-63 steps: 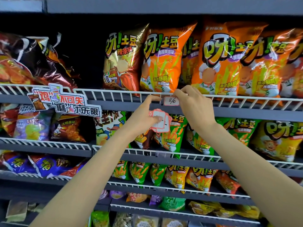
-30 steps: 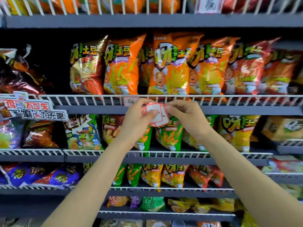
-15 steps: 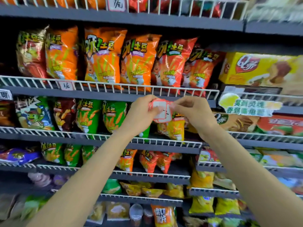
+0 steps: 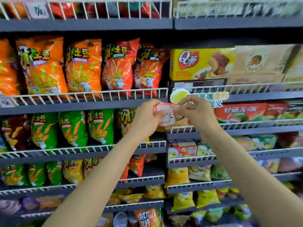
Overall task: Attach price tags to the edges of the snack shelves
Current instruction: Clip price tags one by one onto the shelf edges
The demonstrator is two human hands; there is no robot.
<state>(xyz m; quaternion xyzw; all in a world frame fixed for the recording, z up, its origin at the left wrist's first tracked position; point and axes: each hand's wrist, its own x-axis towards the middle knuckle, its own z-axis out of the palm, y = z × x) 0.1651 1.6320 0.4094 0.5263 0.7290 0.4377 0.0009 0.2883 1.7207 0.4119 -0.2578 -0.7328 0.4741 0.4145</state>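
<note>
Holding a small stack of price tags (image 4: pixel 164 115), both hands are raised in front of the snack shelves. The tags are white cards with a red border. The left hand (image 4: pixel 146 118) grips the stack from the left side, with its thumb lying on the front card. The right hand (image 4: pixel 196 112) has its fingers curled, and its thumb and forefinger pinch the right edge of the stack near the top; the picture is blurred here, so it seems to take hold of one card, but I cannot tell this for sure.

The stack is in the air, just below the white wire rail (image 4: pixel 91 95) of the shelf that carries the orange chip bags (image 4: pixel 82 66) and red chip bags (image 4: pixel 119 66). It does not touch the rail. At the far left of this same rail a handwritten tag (image 4: pixel 6 102) is already fixed, and another tag (image 4: pixel 38 9) hangs on the rail of the shelf above.

To the right of the red bags stands a yellow cake box (image 4: pixel 201 63). Under it, a yellow-green promotional sign (image 4: pixel 180 95) sits on the shelf edge, just above the right hand. Green chip bags (image 4: pixel 72 126) fill the shelf below on the left.
</note>
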